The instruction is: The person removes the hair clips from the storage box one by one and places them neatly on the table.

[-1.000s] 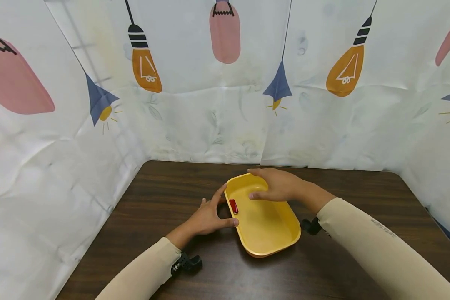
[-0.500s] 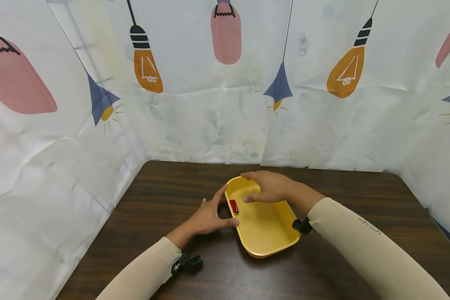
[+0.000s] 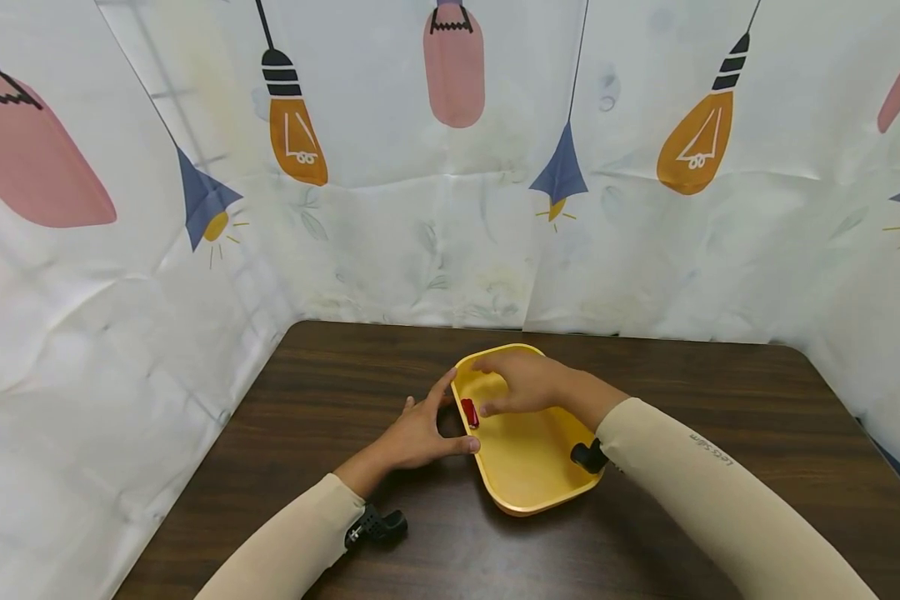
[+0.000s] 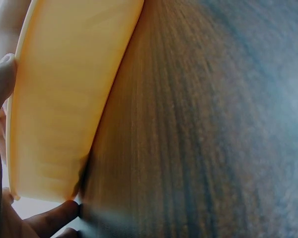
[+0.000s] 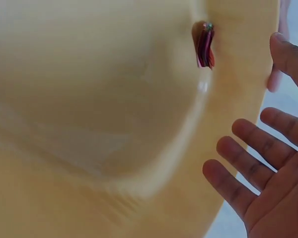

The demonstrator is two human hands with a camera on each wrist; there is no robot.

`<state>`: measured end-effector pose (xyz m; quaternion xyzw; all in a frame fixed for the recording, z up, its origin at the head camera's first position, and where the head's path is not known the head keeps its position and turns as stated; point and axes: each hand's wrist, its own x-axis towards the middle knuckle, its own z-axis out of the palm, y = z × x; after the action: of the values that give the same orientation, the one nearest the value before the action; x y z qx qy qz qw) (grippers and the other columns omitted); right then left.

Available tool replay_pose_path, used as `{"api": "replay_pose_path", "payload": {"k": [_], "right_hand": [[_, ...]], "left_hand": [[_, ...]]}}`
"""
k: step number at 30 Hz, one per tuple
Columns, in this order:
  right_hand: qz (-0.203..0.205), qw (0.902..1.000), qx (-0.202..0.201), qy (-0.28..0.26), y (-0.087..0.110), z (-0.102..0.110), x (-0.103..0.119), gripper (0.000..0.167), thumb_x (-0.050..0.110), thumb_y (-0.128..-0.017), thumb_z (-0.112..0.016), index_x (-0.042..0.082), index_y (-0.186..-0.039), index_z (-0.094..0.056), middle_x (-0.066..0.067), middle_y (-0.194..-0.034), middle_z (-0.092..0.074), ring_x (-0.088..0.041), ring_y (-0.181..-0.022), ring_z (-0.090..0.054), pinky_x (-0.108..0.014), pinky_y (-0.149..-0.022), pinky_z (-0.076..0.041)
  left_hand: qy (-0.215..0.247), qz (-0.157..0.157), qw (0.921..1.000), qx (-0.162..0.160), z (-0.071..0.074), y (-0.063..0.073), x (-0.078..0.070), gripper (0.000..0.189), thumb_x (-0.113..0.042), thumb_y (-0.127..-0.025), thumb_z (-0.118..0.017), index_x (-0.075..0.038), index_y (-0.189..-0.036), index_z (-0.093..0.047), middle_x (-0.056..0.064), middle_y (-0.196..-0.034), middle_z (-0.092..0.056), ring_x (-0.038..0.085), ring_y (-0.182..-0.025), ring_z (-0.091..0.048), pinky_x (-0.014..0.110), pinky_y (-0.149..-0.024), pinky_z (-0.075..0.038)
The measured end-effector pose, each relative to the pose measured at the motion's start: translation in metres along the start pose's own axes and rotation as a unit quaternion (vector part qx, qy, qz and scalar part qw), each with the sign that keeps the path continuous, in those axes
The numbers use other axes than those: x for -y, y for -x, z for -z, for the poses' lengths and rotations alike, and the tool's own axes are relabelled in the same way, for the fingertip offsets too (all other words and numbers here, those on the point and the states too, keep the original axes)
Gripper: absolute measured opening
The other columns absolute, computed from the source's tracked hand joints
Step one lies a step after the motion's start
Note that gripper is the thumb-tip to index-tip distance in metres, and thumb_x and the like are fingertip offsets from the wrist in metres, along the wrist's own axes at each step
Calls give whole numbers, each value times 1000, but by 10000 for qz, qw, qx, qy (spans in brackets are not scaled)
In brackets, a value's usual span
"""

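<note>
A yellow plastic tray point(image 3: 525, 475) with raised sides lies at an angle on the table. Inside it, by the left wall, is a small red object point(image 3: 470, 413) with a shiny end; its kind is unclear, though the right wrist view shows thin layers. My left hand point(image 3: 420, 435) touches the tray's left side, thumb at the rim and fingers spread towards the far corner. Over the tray's far half hovers my right hand point(image 3: 525, 382), fingers spread and holding nothing, its thumb tip near the red object in the head view.
The dark wood-grain table point(image 3: 360, 358) extends around the tray. Behind and to the left hangs a white curtain point(image 3: 390, 250) printed with lamps. Black wrist cameras sit on both forearms, the right one point(image 3: 588, 457) over the tray's right side.
My right hand has moved left and slightly nearer over the tray, towards the red object. The left hand, tray and red object have stayed in place.
</note>
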<state>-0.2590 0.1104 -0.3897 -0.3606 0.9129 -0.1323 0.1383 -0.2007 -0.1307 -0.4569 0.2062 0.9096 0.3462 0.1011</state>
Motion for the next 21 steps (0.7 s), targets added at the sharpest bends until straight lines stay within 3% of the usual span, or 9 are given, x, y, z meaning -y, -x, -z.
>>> {"api": "replay_pose_path", "payload": {"k": [21], "right_hand": [[-4,9994,234,-270,-17,-23,-1,67,42,-91,-78,11,-146,-57,-3,-140,-61,-20,-127,-57,-41,-111,-41]], "left_hand": [[51,-38,10000,-40,-1,0,1,119,-71,-80,-75,-30,-166,-3,9,-148,-55,31,-138,-49,66,-118,0]]}}
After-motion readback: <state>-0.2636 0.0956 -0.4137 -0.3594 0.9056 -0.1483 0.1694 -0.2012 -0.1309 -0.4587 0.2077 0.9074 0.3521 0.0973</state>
